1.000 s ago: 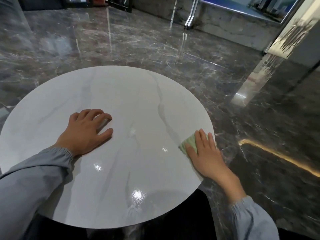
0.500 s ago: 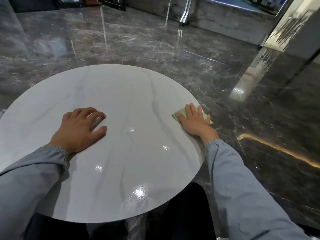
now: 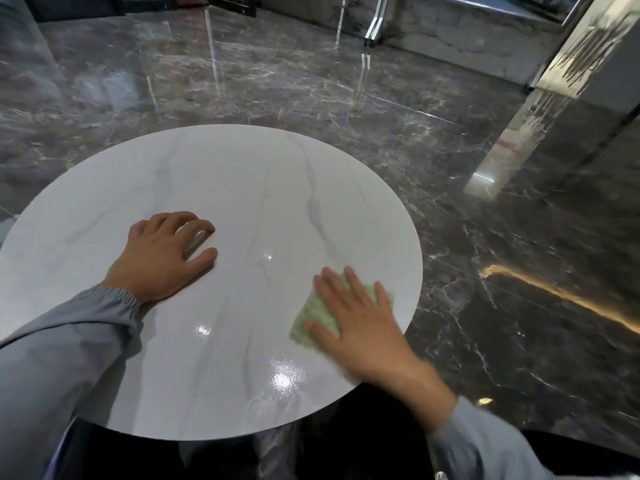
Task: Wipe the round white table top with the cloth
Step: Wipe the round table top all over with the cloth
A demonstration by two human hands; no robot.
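Head view: right hand (image 3: pixel 360 327) pressing the green cloth (image 3: pixel 310 315) flat near the right rim of the round white table top (image 3: pixel 242 174).
Straight, spread fingers cover most of the cloth; only its left and far edges show. The right sleeve (image 3: pixel 485 445) is blurred. The left hand (image 3: pixel 162 258) rests left of centre, fingers loosely bent, holding nothing. The left sleeve (image 3: pixel 69 348) hides the near-left rim. Dark marble floor (image 3: pixel 519 271) surrounds the table.

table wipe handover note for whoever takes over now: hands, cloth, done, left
Left hand rests on the table, holding nothing.
Right hand presses flat on the cloth, near the table's right edge.
Done: how much is already wiped cannot be told; the top only shows glare.
Left: probably sweep the cloth over the middle, far side and left side.
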